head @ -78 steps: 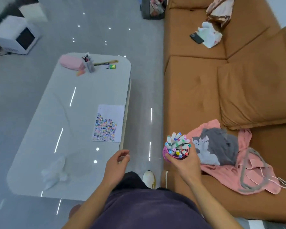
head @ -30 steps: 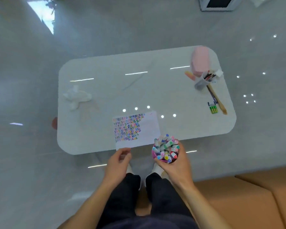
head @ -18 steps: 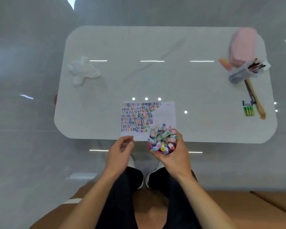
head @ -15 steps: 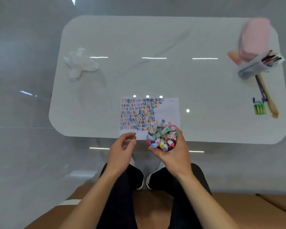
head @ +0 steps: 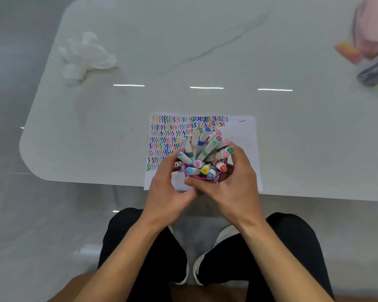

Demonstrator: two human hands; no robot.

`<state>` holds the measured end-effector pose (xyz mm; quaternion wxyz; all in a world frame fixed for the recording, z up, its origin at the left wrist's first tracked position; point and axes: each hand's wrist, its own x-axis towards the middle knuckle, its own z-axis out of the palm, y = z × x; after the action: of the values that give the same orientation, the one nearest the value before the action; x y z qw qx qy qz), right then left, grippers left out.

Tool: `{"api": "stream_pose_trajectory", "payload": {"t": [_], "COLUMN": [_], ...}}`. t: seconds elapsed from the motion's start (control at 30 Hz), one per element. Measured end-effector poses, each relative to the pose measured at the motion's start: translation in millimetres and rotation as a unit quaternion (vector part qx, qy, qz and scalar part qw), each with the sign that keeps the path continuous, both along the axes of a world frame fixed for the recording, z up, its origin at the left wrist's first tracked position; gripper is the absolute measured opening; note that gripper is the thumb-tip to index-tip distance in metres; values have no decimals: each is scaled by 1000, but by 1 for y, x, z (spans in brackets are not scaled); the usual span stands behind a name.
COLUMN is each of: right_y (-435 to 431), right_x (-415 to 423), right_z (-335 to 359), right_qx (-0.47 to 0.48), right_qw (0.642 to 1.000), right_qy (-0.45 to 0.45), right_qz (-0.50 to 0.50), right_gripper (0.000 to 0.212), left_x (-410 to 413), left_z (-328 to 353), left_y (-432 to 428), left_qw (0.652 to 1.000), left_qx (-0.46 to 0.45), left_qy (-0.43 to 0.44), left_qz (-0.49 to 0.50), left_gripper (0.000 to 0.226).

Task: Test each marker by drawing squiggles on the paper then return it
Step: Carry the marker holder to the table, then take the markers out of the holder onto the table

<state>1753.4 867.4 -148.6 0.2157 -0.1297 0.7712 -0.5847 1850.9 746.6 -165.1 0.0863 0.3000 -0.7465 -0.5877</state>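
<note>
Viewing through the head camera, I read both hands on the cup [head: 202, 177]; the right hand [head: 234, 188] grips it — thumb across the near wall, fingers wrapped round the right side; the left hand [head: 168, 188] curls against the left side, fingertips at the rim beside a teal-capped marker, and I cannot tell whether they pinch that marker. The markers [head: 205, 151] stand packed in the cup, caps up and fanned outward. The cup is over the near part of the paper [head: 244, 136]; I cannot tell whether it rests there or is held above. The paper lies at the near edge of the table [head: 205, 51], its left portion filled with coloured squiggles. A crumpled tissue [head: 85, 55] lies far left; a pink pouch [head: 373, 29] sits far right — blurred.
</note>
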Motion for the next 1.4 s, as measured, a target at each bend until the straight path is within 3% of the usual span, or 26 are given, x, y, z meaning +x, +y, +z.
{"api": "stream_pose_trajectory", "payload": {"t": [0.23, 0.43, 0.5, 0.6, 0.77, 0.87, 1.4], "right_y": [0, 7, 12, 21, 32, 26, -37], "right_x": [22, 45, 48, 43, 8, -17, -139], "right_z": [-12, 13, 22, 21, 1, -15, -61], "right_qx": [-19, -32, -36, 7, 92, 151, 248], "right_qw": [999, 997, 996, 995, 984, 974, 927], "right_qy": [36, 39, 43, 81, 146, 158, 280], "right_qz": [18, 56, 66, 53, 50, 58, 32], "right_gripper": [91, 69, 70, 82, 49, 41, 32], "left_x": [19, 38, 41, 38, 24, 5, -104], "left_z": [-14, 8, 14, 19, 14, 9, -26], "left_y": [8, 9, 6, -5, -34, -52, -140], "left_qw": [997, 992, 990, 989, 987, 986, 977], "left_qx": [-12, -40, -49, -66, -68, -74, -79], "left_qy": [65, 117, 126, 120, 97, 87, 84], "left_qz": [26, 36, 42, 60, 104, 118, 178], "left_gripper": [53, 52, 53, 54, 56, 62, 69]}}
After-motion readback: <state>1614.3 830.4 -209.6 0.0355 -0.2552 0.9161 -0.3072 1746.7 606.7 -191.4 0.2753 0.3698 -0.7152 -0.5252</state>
